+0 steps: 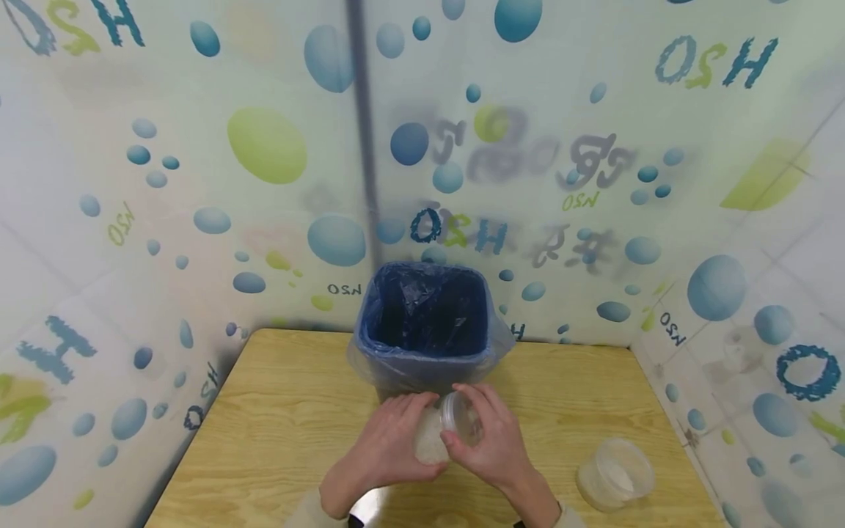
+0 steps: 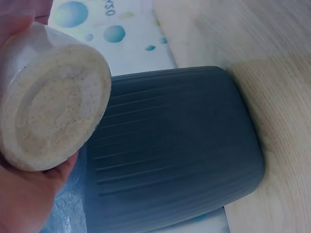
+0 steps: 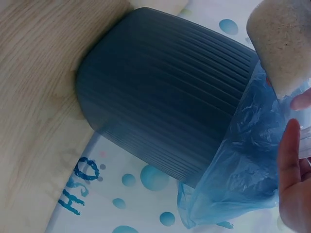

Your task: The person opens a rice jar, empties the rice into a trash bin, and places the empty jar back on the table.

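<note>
My left hand (image 1: 386, 440) grips a clear plastic jar (image 1: 429, 438) filled with pale, rice-like grains, tilted over the table in front of the bin. The jar's round base (image 2: 56, 107) faces the left wrist camera, with grains pressed against it. In the right wrist view the jar's side (image 3: 284, 43) shows the grains through the plastic. The fingers and thumb of my right hand (image 1: 491, 440) curl round the clear round lid (image 1: 455, 414) at the jar's mouth. Only the edge of that lid (image 3: 305, 145) enters the right wrist view.
A dark blue-grey bin (image 3: 160, 87) lined with a blue plastic bag (image 1: 422, 363) stands at the back of the wooden table (image 1: 284, 411), against the patterned wall. Near the right edge sits a clear plastic tub (image 1: 614, 477) with something white inside.
</note>
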`<state>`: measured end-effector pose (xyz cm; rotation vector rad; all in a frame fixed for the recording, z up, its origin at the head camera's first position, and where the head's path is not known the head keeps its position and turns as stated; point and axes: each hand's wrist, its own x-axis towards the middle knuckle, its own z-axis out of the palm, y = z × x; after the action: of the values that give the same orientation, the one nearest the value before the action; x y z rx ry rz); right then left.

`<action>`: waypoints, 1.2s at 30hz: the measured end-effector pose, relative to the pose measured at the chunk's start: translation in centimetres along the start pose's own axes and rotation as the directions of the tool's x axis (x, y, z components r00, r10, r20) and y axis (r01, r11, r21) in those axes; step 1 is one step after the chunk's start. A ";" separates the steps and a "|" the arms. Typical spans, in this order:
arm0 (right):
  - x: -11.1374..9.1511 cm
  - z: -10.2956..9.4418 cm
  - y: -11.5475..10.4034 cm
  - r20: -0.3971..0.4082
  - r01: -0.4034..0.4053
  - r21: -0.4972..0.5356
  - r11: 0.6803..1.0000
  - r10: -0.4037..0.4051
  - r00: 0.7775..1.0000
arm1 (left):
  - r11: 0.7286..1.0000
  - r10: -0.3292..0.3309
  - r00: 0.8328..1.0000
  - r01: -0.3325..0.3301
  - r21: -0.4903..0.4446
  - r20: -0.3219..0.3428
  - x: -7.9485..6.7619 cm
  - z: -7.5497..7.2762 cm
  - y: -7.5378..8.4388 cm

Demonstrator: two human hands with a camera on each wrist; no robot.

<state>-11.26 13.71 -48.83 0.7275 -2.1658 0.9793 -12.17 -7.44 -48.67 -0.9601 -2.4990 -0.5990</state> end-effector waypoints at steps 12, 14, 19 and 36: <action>0.7 -0.7 0.4 0.071 0.139 -0.014 0.990 -0.138 0.988 | 0.975 -0.089 0.977 0.125 -0.183 0.191 -0.1 -1.2 0.0; 0.7 -0.9 0.5 0.095 0.149 -0.009 0.989 -0.147 0.985 | 0.975 -0.084 0.977 0.122 -0.188 0.197 -0.1 -1.2 0.0; 0.8 -1.5 0.9 0.151 0.197 0.045 0.979 -0.201 0.968 | 0.970 -0.077 0.971 0.126 -0.210 0.226 0.0 -1.4 -0.1; 0.8 -4.3 1.1 0.435 0.194 0.086 0.977 -0.212 0.875 | 0.975 -0.062 0.974 0.106 -0.195 0.218 -0.1 -1.3 -0.5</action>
<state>-11.13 17.57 -46.44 1.2747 -2.3884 0.8036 -12.19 -8.53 -47.83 -1.0438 -2.7176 -0.8361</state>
